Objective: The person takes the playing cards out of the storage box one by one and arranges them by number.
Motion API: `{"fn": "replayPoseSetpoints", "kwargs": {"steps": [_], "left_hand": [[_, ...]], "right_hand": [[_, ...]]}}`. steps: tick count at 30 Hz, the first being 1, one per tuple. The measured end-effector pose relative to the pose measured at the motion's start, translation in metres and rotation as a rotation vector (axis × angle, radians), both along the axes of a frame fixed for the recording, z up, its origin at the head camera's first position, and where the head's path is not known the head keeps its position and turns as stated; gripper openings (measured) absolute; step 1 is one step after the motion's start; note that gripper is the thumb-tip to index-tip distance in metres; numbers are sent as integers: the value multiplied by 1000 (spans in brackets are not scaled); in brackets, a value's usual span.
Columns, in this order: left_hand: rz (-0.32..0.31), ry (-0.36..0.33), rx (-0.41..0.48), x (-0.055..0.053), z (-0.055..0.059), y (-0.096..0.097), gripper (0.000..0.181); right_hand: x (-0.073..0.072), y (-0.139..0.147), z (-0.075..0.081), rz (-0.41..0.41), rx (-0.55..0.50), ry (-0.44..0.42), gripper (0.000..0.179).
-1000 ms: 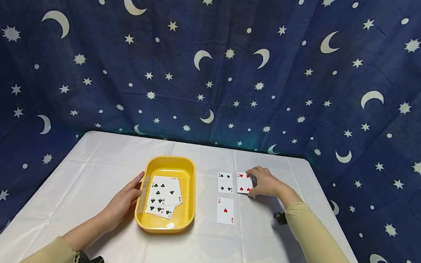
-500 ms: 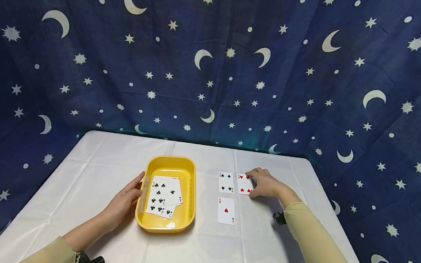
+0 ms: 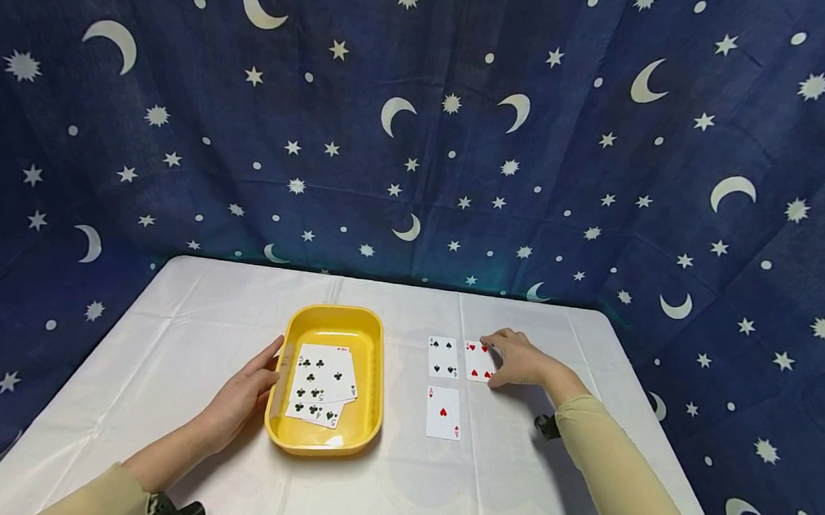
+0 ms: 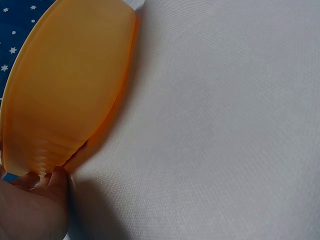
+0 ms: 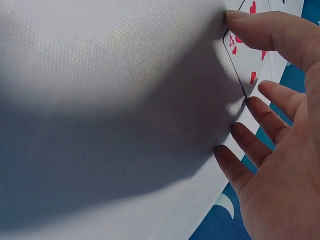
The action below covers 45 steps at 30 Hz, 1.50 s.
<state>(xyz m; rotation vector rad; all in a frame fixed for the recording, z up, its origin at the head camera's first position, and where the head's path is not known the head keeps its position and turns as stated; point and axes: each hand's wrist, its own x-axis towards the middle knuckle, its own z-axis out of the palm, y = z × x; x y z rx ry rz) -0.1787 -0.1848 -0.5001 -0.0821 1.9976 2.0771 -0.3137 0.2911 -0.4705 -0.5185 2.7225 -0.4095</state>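
Note:
My left hand (image 3: pixel 241 398) rests its fingers against the left side of a yellow tray (image 3: pixel 372 368); the left wrist view shows the fingertips touching the tray's outer wall (image 4: pixel 75 75). A five of clubs (image 3: pixel 321 371) lies inside on other playing cards, which it partly covers. My right hand (image 3: pixel 524 359) spreads over a four of hearts (image 3: pixel 477 361) lying flat, thumb at its near edge. In the right wrist view the thumb (image 5: pixel 267 27) touches the card and the other fingers are extended. The card's right part is hidden in the head view.
A four of spades (image 3: pixel 443 357) lies just left of the four of hearts. An ace of hearts (image 3: pixel 443 413) lies nearer on the white-covered table (image 3: pixel 376 508). A dark blue curtain (image 3: pixel 351 113) with moons and stars hangs behind the table.
The four of hearts has shifted slightly toward the near side, now roughly level with the four of spades. The right hand moved very slightly with it; the left hand and tray stay put.

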Motion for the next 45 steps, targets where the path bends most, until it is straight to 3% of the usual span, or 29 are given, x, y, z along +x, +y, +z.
{"fn": "replayPoseSetpoints", "kwargs": {"steps": [10,15,20,27,37,45], "left_hand": [[-11,0,-1,0,-1,0,68],[-17,3,-1,0,0,0,68],[-19,2,-6,1,1,0,68],[-12,5,-24,1,2,1,68],[-6,-8,-31,0,0,0,69],[-2,-11,-40,-2,-2,0,68]], "right_hand": [[1,4,-1,-42,-27,-8,96],[1,3,5,-23,-75,78,95],[3,-10,21,17,-126,166,92],[9,-38,41,64,-162,244,89],[21,-94,60,146,-180,244,89],[31,-145,71,273,-176,253,89]]}}
